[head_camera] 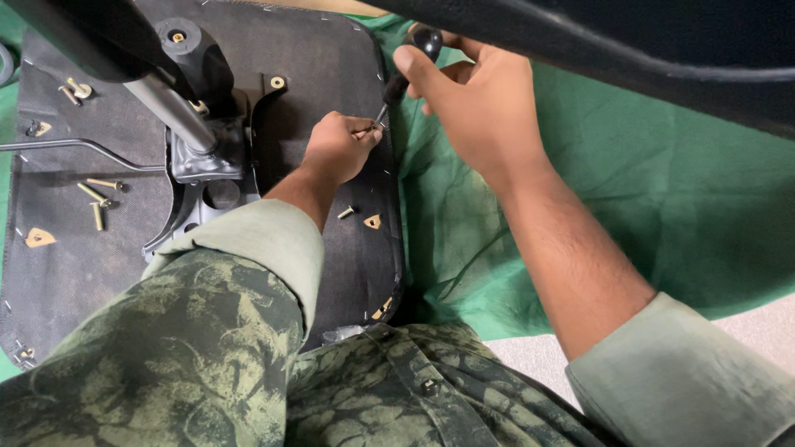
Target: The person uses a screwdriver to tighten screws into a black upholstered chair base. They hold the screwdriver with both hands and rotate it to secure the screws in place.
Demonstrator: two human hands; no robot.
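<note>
An upturned office chair seat [331, 66] with a black fabric underside lies on a green cloth. My right hand [476, 99] grips a black-handled screwdriver [399, 83], its tip pointing down at the seat's right edge. My left hand [338, 147] is closed around a brass screw [364, 131] and holds it at the screwdriver's tip. The black metal chair mechanism [203, 157] with its silver gas cylinder [170, 108] is mounted at the seat's middle, left of my left hand.
Loose brass bolts [98, 199] lie on the seat at the left, with two more [74, 89] at the top left and one [346, 213] below my left hand. A thin metal lever [74, 146] runs leftward. The green cloth [646, 182] spreads to the right over pale floor [530, 356].
</note>
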